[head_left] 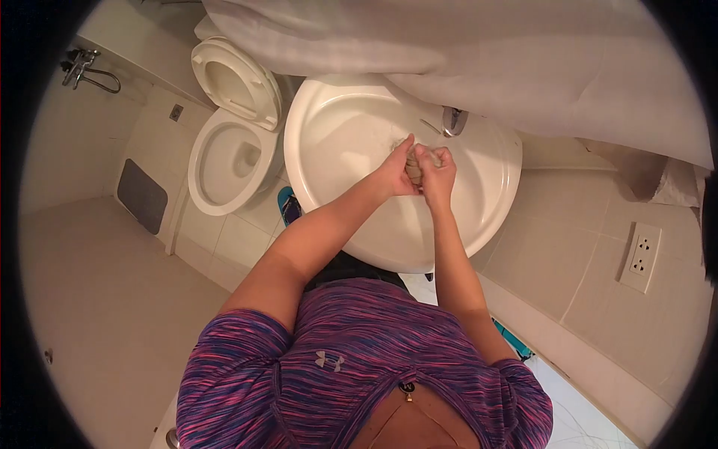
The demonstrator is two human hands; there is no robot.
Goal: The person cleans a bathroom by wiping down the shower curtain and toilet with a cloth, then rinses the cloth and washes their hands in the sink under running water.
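Observation:
Over the white sink basin (336, 150), my two hands are close together around a small crumpled pale item (413, 166), which looks like wet cloth. My left hand (396, 173) is closed on its left side, thumb pointing up. Pressed against the other side is my right hand (437, 173), its fingers curled. Most of the item is hidden by the fingers. The chrome faucet (453, 121) stands just beyond my hands, at the sink's back edge.
Left of the sink is a toilet (196, 176) with its lid raised. A pale curtain (523, 60) hangs behind the sink. A wall outlet (641, 257) is at right, a shower tap (78, 69) at upper left. A blue slipper (287, 203) lies on the floor.

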